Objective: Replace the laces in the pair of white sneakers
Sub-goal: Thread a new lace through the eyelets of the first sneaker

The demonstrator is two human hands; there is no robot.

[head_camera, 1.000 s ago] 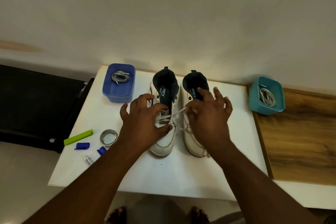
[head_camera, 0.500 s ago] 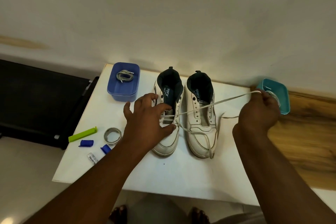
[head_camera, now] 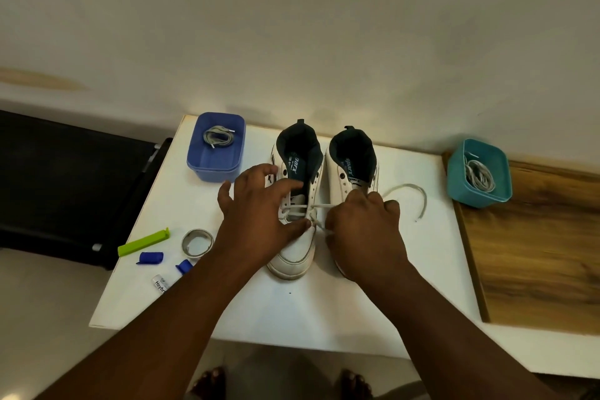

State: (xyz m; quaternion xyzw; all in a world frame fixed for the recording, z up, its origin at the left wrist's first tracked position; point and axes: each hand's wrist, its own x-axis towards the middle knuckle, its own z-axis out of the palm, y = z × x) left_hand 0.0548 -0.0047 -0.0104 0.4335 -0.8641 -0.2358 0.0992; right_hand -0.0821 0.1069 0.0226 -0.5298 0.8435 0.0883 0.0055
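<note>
The pair of white leather sneakers (head_camera: pixel 324 201) stands side by side at the middle of the white bench (head_camera: pixel 418 286), heels towards the far edge, toes towards the person. The left hand (head_camera: pixel 259 214) presses down on the left sneaker (head_camera: pixel 293 256), fingers (head_camera: pixel 282 187) spread and fairly straight across the eyelet rows, thumb braced at the lower eyelets. The right hand (head_camera: pixel 363 230) sits over the right sneaker (head_camera: pixel 352 166), fingers curled and clamped on the off-white lace (head_camera: pixel 412 191), which runs taut from the left sneaker's eyelets into the grip, its free tail looping out towards the bench's right edge.

The step looks like unthreading the old lace, row by row. To do it well: pin the shoe firmly with the left hand, pull along the line of each eyelet, not upwards, and feed the tip through cleanly so it doesn't snag.

Room to move? Open bench lies on the right, up to the teal plastic tub of laces (head_camera: pixel 479 172) just past that edge. On the left it's tighter: a blue plastic tub holding a grey lace (head_camera: pixel 216 146) at the far left corner, and a green clip (head_camera: pixel 143 242), metal ring (head_camera: pixel 197 242) and small blue caps (head_camera: pixel 151 257) near the left edge. Pull rightwards.
</note>
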